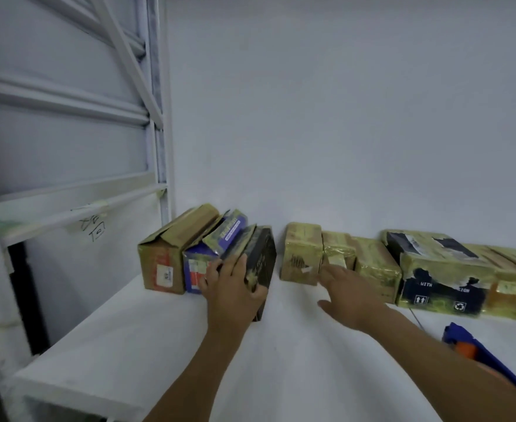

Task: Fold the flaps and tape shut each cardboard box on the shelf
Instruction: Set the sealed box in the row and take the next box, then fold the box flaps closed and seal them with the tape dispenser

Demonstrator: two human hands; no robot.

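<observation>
A row of cardboard boxes stands along the back of the white shelf (pixel 147 339). At the left are a brown box (pixel 165 254) with loose top flaps, a blue-and-purple box (pixel 202 260) and a black box (pixel 263 263). My left hand (pixel 235 293) grips the near end of the black box, thumb on its right side. Right of a gap stand taped brown boxes (pixel 301 254). My right hand (pixel 348 293) hovers with spread fingers in front of a small taped box (pixel 339 251) and holds nothing.
A blue tape dispenser (pixel 476 354) with an orange part lies on the shelf at the right, half behind my right forearm. A taped black box (pixel 439 275) and further taped boxes run to the right edge. A white rack frame (pixel 159 117) rises at the left.
</observation>
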